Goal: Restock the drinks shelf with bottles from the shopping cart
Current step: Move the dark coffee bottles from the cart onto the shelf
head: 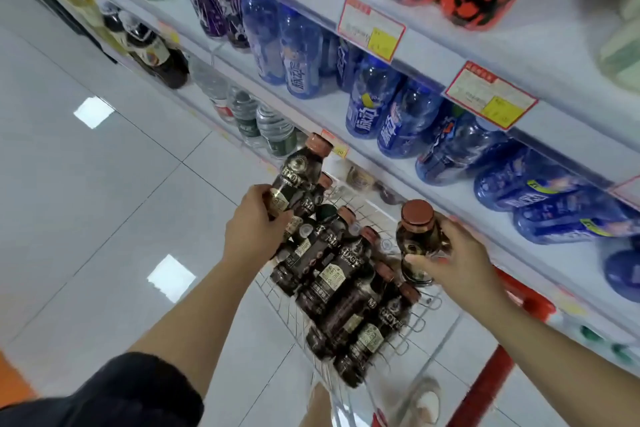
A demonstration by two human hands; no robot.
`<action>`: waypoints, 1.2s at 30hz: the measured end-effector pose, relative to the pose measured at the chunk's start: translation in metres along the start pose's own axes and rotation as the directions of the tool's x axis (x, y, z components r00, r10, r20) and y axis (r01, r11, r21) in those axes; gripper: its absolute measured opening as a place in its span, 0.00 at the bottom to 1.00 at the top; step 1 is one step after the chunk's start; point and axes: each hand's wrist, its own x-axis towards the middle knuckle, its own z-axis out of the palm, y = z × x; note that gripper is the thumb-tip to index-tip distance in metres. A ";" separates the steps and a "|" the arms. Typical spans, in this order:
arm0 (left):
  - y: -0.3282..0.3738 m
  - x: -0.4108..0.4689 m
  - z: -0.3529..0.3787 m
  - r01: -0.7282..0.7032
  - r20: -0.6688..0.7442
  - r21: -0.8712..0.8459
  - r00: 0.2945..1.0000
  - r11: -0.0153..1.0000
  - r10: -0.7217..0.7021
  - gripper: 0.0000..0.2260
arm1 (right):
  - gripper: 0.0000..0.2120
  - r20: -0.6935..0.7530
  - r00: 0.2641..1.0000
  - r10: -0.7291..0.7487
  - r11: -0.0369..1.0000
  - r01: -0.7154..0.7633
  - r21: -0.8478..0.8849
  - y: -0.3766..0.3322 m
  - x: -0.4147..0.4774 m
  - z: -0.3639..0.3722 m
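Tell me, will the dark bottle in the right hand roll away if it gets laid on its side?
Probably yes. The dark bottle in the right hand looks round, so on its side it could roll. It seems full of dark drink, so likely heavy for its size. Its smooth, shiny wrap may feel a bit slippery.

Wire cart [420, 314] holds dark bottles [341, 274]; shelf [346, 114] carries blue bottles [370, 104].
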 end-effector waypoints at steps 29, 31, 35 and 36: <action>0.359 -0.354 -0.056 -0.840 -0.049 -0.319 0.478 0.440 0.877 0.22 | 0.22 -0.674 0.733 -0.085 0.754 0.490 0.437 -0.060 -0.320 -0.370; 0.392 -0.374 -0.056 -0.884 -0.047 -0.278 0.403 0.375 0.914 0.21 | 0.24 -0.715 0.697 -0.054 0.690 0.544 0.478 -0.054 -0.338 -0.394; 0.454 -0.408 -0.052 -0.835 0.093 -0.387 0.386 0.391 0.918 0.11 | 0.19 -0.690 0.719 0.079 0.549 0.547 0.632 -0.038 -0.359 -0.438; 0.467 -0.414 -0.048 -0.778 0.150 -0.463 0.404 0.425 0.903 0.07 | 0.19 -0.681 0.724 0.108 0.535 0.535 0.654 -0.034 -0.362 -0.449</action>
